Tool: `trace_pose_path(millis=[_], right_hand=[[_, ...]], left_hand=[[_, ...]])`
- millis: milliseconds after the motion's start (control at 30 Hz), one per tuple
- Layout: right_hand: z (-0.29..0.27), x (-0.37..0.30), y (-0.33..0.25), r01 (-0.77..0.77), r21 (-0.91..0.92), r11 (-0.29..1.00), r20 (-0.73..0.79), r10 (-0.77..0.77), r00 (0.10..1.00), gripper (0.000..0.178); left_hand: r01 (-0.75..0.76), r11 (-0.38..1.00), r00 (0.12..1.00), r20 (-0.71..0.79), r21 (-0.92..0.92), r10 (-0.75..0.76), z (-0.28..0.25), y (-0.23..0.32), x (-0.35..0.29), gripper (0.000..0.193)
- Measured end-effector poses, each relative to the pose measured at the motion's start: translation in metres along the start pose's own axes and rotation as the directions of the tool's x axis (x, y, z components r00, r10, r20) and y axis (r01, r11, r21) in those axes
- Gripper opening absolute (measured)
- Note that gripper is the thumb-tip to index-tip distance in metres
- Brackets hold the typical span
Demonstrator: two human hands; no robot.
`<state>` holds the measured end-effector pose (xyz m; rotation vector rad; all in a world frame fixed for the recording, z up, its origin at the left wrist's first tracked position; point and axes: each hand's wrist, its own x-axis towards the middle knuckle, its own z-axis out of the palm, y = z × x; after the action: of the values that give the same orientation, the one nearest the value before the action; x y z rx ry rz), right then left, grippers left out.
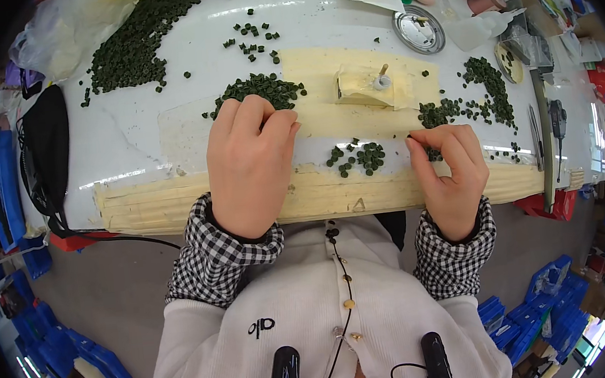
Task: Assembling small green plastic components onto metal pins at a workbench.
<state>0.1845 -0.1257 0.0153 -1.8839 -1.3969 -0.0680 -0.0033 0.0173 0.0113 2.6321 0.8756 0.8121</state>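
My left hand (251, 166) is at the near edge of a small heap of dark green ring-like pieces (264, 89). Its fingers are curled together, and whatever they may hold is hidden. Thumb and forefinger of my right hand (452, 171) pinch a small dark green piece (409, 136). Between the hands lies a loose cluster of the same pieces (370, 158). Beyond it stands a block covered in cream tape (364, 90), with a short upright peg (383, 72) on top. More green pieces (441, 114) spread just past my right hand.
A large green heap (132, 49) covers the far left of the white table (123, 144), by a clear plastic bag (58, 37). At the right are a round metal tin (418, 30), a white squeeze bottle (480, 30) and tweezers (536, 137). Tape lines the front edge (361, 196).
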Motion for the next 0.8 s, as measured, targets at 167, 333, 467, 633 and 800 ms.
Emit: trace_pose_path(millis=[167, 333, 467, 633, 800], right_hand=[[0.000, -0.003, -0.007, -0.069, 0.172, 0.983, -0.008, 0.072, 0.997, 0.017], [0.001, -0.004, -0.008, -0.074, 0.297, 0.952, 0.002, 0.077, 0.997, 0.016], [0.001, -0.004, -0.010, -0.185, 0.476, 0.860, 0.067, 0.174, 0.982, 0.014], [0.010, -0.003, -0.016, -0.307, 0.704, 0.640, 0.217, 0.218, 0.952, 0.011], [0.019, 0.001, -0.028, -0.425, 0.849, 0.314, 0.385, 0.181, 0.905, 0.011]], left_hand=[[-0.003, 0.998, 0.999, 0.032, 0.063, 0.001, 0.004, 0.004, 0.006, 0.010], [-0.013, 0.999, 0.999, -0.033, 0.038, 0.014, 0.003, 0.007, 0.008, 0.009], [0.121, 0.983, 0.985, -0.105, -0.136, -0.136, -0.009, 0.012, 0.004, 0.008], [0.251, 0.609, 0.947, 0.060, -0.752, -0.317, -0.020, 0.019, -0.003, 0.013], [0.474, -0.127, 0.846, 0.491, -0.871, -0.208, -0.014, 0.008, -0.015, 0.018]])
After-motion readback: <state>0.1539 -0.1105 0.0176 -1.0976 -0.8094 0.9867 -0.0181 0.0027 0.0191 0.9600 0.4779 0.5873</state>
